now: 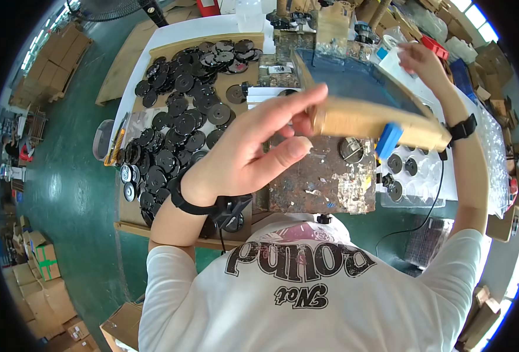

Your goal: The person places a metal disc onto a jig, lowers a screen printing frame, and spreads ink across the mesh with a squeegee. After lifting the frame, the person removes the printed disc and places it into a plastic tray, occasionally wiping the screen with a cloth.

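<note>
A wooden screen frame (pixel 383 120) with dark blue mesh (pixel 353 76) is tilted up over a stained metal base (pixel 312 182); its near edge is motion-blurred. My left hand (pixel 253 144) is at the frame's near left corner, thumb and index finger stretched apart, other fingers bent and partly hidden. A blue block (pixel 390 139) sits against the frame's near edge. Beneath it, a round fixture (pixel 351 149) is on the base. My right hand (pixel 421 61) is beyond the frame's right side, near a white flat thing (pixel 391 61); its bent fingers are blurred.
Many black round discs (pixel 183 123) lie heaped on a cardboard-lined table at left. Right of the base, a clear plastic tray (pixel 415 199) holds several discs. Clamps (pixel 295 22) stand behind the frame. A black cable (pixel 435 205) hangs at right. Bubble wrap (pixel 497 170) lies farther right.
</note>
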